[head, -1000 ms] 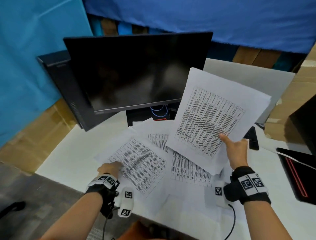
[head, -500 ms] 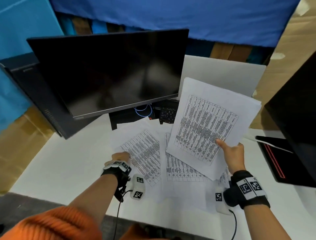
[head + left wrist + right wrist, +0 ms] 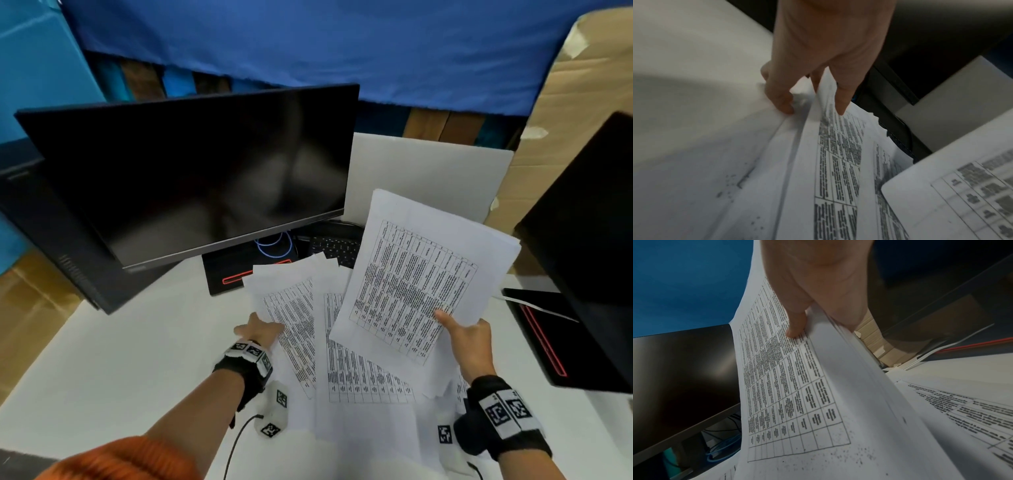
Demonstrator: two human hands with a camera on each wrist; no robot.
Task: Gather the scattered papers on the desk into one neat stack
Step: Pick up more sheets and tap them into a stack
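Observation:
White sheets printed with tables lie fanned out and overlapping on the white desk (image 3: 137,359). My right hand (image 3: 469,342) holds a stack of sheets (image 3: 421,274) tilted up above the desk, thumb on the top page near its lower right corner; the right wrist view shows the right hand (image 3: 807,318) pinching that stack (image 3: 789,386). My left hand (image 3: 258,330) is at the left edge of the leftmost loose sheet (image 3: 294,308). In the left wrist view the left hand (image 3: 813,104) pinches that sheet's (image 3: 830,162) raised edge. More loose sheets (image 3: 356,370) lie between my hands.
A dark monitor (image 3: 205,178) stands behind the papers on a black base (image 3: 233,274) with a red stripe. A black keyboard (image 3: 337,246) lies behind the sheets. A black device (image 3: 548,342) with a red line sits at the right, a dark tower (image 3: 51,240) at the left.
My left hand has gone from lying on the leftmost sheet to pinching its lifted edge. The right hand still holds its stack up. The head view has shifted.

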